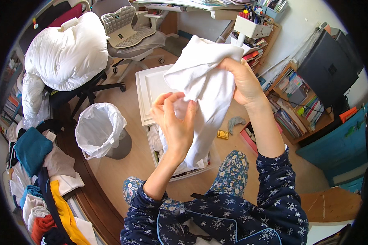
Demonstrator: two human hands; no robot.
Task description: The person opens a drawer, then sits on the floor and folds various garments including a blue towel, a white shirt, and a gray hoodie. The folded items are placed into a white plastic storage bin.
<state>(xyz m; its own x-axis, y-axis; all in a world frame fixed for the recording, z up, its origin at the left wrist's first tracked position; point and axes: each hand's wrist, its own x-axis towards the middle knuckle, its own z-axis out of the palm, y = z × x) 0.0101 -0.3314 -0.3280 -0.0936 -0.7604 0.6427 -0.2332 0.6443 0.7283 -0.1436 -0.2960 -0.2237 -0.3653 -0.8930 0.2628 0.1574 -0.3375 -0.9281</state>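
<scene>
A white cloth garment [208,107] hangs in front of me, its upper part bunched and folded over. My right hand [243,81] grips it near the top right. On its left side, the thumb and fingers of my left hand [174,119] pinch a fold of the fabric. Below the garment is a white plastic storage box [184,176] on the floor, with white cloth items [155,137] inside. Its pale lid [148,88] lies at the far end of the box. The garment hides much of the box.
A lined waste bin [101,131] stands left of the box. Clothes, including a teal folded one [33,150], pile along the left. A white puffer jacket [70,55] covers a chair. On the floor at right lie a small gold box [222,134], a grey cloth [235,123] and a pink box [248,137].
</scene>
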